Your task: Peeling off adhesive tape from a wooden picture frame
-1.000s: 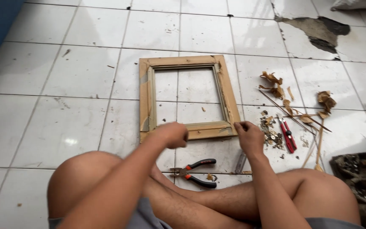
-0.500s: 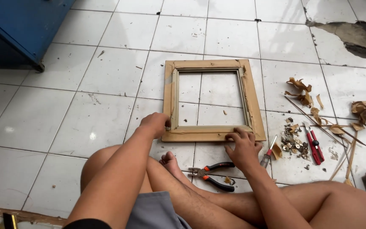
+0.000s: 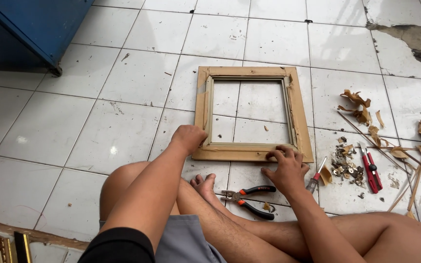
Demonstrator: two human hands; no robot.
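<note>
Two hands rest on the rectangular light-wood picture frame (image 3: 252,113) lying flat on the white tiled floor (image 3: 123,122). Left hand (image 3: 188,139) grips its near-left corner, fingers curled. Right hand (image 3: 285,168) presses its near rail, fingers spread. Black-and-orange pliers (image 3: 247,198) lie just nearer than the frame.

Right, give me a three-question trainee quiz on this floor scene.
1. True or false: the left hand rests on the wooden frame's near-left corner.
2. Which tool lies nearest the foot? A red cutter B pliers C screwdriver
3. What does the right hand touch?

Key: 1 true. 2 B. 3 The frame's near rail, fingers spread on it.
</note>
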